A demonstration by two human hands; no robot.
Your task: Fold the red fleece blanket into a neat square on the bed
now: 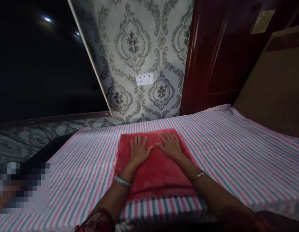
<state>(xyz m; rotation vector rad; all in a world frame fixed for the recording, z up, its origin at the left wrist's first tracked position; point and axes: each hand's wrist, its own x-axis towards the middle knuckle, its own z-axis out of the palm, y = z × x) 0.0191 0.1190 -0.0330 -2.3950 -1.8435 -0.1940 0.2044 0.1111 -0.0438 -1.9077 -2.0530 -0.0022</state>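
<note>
A folded red plush cloth [154,174], perhaps a blanket, lies flat near the front edge of a surface covered with a striped sheet [91,161]. My left hand [139,149] rests palm down on its upper left part, fingers spread. On the upper right part lies my right hand [170,145], also flat with the fingers apart. Neither hand grips anything. A few soft creases cross the cloth close to its front edge. Each forearm wears a bracelet, a pale bangle [122,181] on the left and a thin silver one [199,175] on the right.
Behind the surface stands a patterned wall with a paper label [144,79] reading 277. A large dark screen [48,64] fills the upper left. At right are a dark red wooden door or panel [212,58] and a cardboard box [277,83]. A pixelated patch covers the lower left.
</note>
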